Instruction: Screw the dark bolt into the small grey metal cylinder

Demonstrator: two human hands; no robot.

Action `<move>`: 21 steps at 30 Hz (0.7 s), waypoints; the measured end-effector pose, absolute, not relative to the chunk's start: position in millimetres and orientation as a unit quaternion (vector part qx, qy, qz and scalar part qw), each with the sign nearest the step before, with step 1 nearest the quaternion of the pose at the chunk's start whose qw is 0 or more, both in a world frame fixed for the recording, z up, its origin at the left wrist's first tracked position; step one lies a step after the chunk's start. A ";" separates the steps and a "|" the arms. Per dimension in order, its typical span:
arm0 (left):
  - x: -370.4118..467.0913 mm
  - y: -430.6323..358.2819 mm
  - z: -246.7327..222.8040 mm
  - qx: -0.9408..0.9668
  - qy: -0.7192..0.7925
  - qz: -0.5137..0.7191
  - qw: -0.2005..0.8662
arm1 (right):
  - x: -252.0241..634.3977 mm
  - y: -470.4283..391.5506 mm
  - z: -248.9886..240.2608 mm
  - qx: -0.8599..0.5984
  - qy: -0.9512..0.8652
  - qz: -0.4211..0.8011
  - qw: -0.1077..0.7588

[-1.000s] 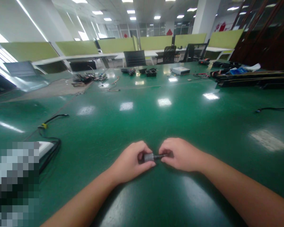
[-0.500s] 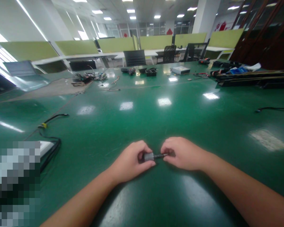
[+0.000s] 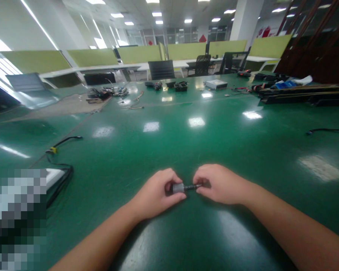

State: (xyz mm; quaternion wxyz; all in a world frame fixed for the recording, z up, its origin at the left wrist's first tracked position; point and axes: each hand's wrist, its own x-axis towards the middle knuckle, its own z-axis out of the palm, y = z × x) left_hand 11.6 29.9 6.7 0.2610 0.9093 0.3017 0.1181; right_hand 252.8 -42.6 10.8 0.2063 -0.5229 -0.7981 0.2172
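A small grey cylinder with a thin dark shaft [image 3: 178,188] lies level between my two hands, low in the middle of the head view. Thumb and fingers of my left hand [image 3: 161,192] are closed round the grey body, whose left end is partly hidden in the grip. From the other side, my right hand [image 3: 216,183] pinches the tip of the shaft, and its fingertips cover the very end. Both hands are just over or on the green table [image 3: 169,150]; I cannot tell whether the part touches it.
At the left lie black cables [image 3: 69,169] beside a partly blurred-out white device [image 3: 55,177]. Another black cable [image 3: 327,130] is at the right edge. Far off sit a silver box [image 3: 216,84], a pile of electronic parts [image 3: 106,93] and long dark strips [image 3: 305,94].
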 end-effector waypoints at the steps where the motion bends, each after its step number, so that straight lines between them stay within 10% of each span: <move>1: 11.7 29.8 7.0 0.909 0.302 0.118 0.262 | 252.8 -42.8 10.7 -0.523 -0.798 0.217 0.207; 21: 12.2 29.5 9.6 0.909 0.302 0.116 0.263 | 275.0 -42.7 20.3 -0.548 -0.792 0.222 0.150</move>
